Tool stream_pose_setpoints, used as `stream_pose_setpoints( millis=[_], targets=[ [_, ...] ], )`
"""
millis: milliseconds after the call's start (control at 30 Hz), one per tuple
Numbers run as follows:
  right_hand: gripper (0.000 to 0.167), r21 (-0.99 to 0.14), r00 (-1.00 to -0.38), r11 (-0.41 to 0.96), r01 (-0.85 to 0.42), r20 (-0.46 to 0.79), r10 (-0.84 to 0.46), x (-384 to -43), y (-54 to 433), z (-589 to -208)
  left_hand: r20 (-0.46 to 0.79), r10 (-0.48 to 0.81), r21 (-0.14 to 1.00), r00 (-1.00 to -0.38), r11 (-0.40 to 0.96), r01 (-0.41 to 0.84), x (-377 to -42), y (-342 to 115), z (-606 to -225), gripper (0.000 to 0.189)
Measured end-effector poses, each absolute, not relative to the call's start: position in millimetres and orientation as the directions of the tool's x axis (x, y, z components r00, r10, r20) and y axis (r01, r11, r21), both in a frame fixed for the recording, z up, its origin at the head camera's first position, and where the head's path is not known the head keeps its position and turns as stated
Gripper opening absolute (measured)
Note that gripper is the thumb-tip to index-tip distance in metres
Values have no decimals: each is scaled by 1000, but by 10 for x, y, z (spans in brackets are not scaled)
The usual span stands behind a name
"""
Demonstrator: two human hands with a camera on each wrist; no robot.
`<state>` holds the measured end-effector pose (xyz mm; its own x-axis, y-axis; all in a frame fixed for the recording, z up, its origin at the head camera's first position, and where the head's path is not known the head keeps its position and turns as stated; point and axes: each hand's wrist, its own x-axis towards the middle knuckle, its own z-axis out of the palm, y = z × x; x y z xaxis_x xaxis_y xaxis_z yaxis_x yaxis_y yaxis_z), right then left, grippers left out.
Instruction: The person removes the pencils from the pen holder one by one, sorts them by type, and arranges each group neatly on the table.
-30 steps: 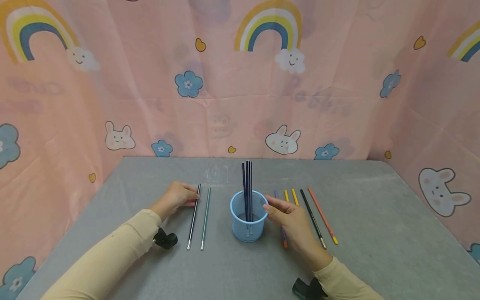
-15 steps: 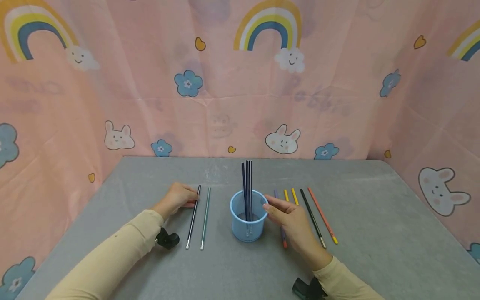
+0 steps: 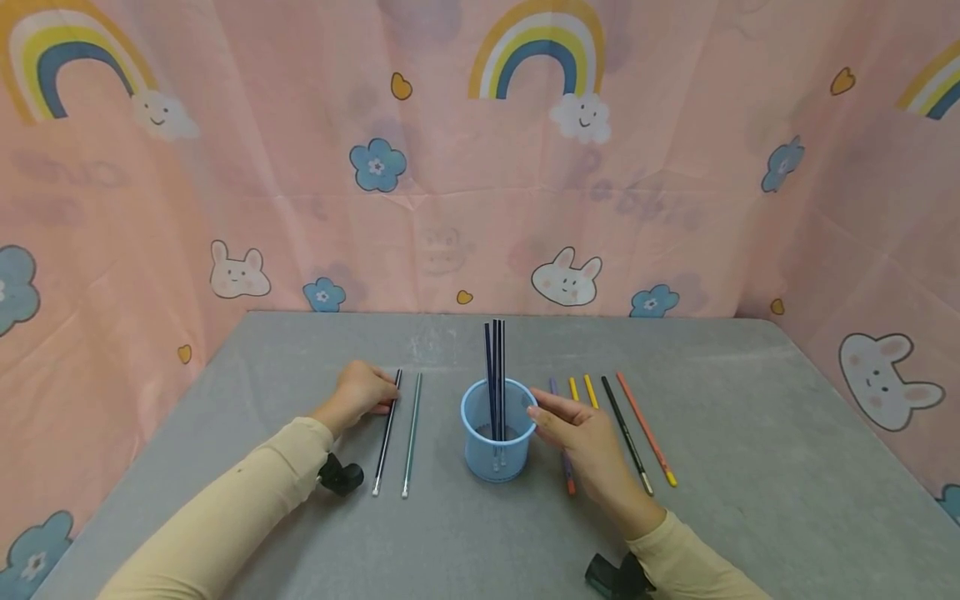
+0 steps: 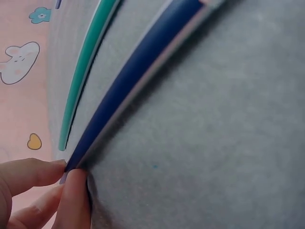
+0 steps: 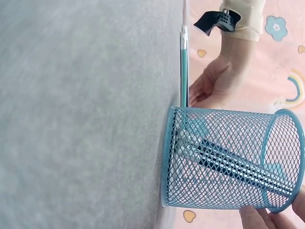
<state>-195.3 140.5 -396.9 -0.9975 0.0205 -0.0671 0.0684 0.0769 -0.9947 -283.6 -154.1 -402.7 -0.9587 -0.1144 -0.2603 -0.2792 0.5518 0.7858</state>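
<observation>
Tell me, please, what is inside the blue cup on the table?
The blue cup holds several dark pencils, standing close together at a slant and reaching above it. They overlap, so those in front cover parts of the others, and the exact count cannot be told.

Blue mesh cup (image 3: pixel 482 458), navy pencil (image 4: pixel 119 90), grey tabletop (image 3: pixel 780 433), pink rainbow-print backdrop (image 3: pixel 300 108)
</observation>
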Motion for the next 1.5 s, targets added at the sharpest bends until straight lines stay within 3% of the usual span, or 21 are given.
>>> stream_pose_setpoints(
  millis=[333,533,900,1200,1500],
  targets=[
    [37,-995,-998,81,55,-54,15,-1947,1409,-3967,-201,-114,757,-973,612,-228,-2837,-1533,-4036,15],
    [37,-995,-999,78,53,-53,5,-1947,1414,-3965,-86,-109,783,-990,607,-135,-2791,-1498,-3849,27],
    [39,-994,-997,80,71,-71,10,-1946,1414,-3944,5,-75,844,-997,536,-36,-2689,-1252,-3645,29],
    [39,-992,-996,86,93,-91,20,-1951,1409,-3958,23,-53,919,-998,395,0,-2629,-1023,-3652,32],
    [39,-993,-997,86,82,-81,11,-1945,1412,-3936,9,-49,934,-999,357,-9,-2560,-847,-3614,29]
  ],
)
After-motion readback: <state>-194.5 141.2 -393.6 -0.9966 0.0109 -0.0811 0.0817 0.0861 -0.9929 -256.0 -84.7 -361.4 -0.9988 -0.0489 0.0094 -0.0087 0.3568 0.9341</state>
